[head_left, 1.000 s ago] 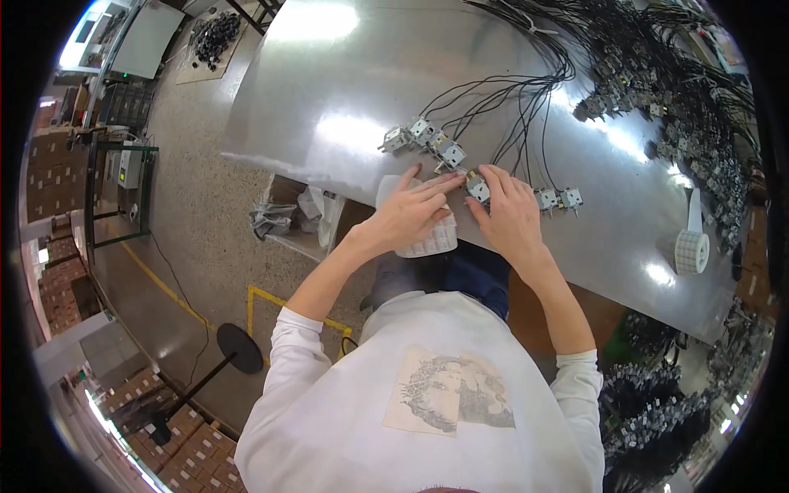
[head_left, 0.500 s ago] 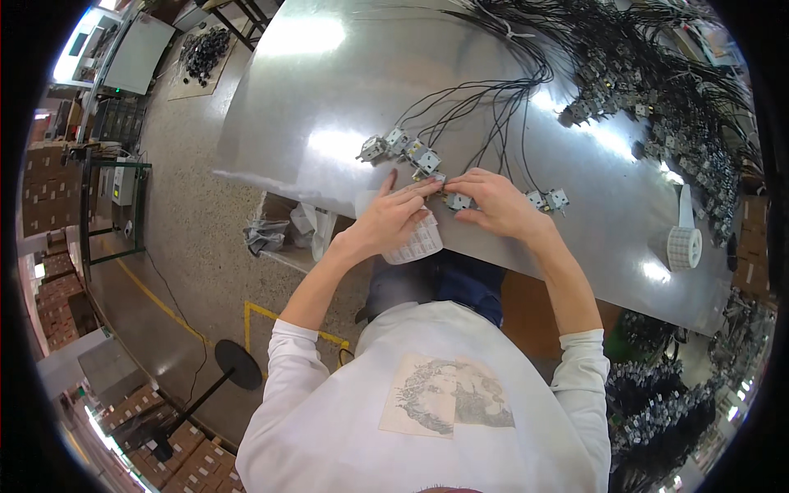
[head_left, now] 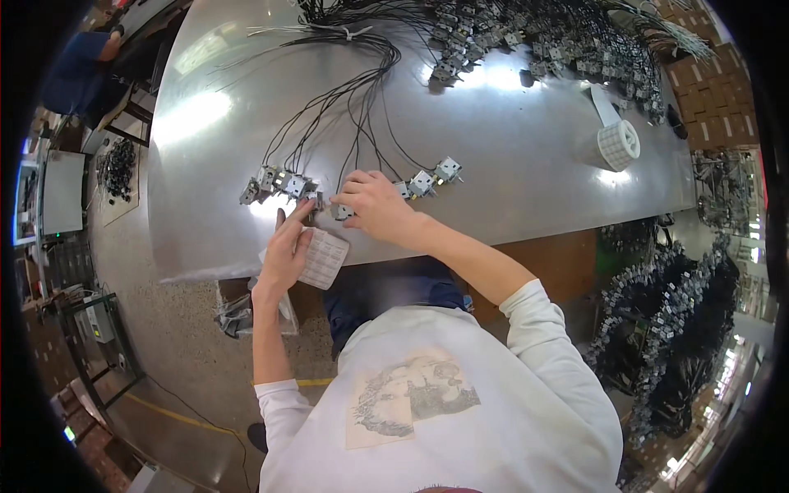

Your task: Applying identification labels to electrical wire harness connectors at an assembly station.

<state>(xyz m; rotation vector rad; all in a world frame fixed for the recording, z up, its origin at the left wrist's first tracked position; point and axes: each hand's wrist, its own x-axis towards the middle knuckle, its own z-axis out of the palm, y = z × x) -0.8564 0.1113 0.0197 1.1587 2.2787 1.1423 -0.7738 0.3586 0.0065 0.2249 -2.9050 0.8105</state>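
My left hand [head_left: 285, 251] is closed on a white sheet of small labels [head_left: 327, 261] at the table's near edge. Its fingertips reach a small metal-cased unit [head_left: 314, 198] in a row. Just right of it, my right hand [head_left: 375, 205] is closed, fingers curled over another metal-cased unit [head_left: 342, 213], which they partly hide. Further boxy units lie left of my hands [head_left: 292, 184] and right of them [head_left: 448, 169]. Thin black leads [head_left: 339, 85] run from the row to a tied bundle at the far side.
A roll of white labels [head_left: 618, 145] stands on the metal table [head_left: 509, 140] at right. Piled metal units [head_left: 567, 53] with black leads cover the far right. More units hang on a rack [head_left: 657, 320] below right. Another person [head_left: 76, 72] is at far left; an open box [head_left: 288, 316] sits below.
The whole view has swung, so the table, units and my hands appear further left. A small gap now shows between my fingertips. Another person has come into view at the far left.
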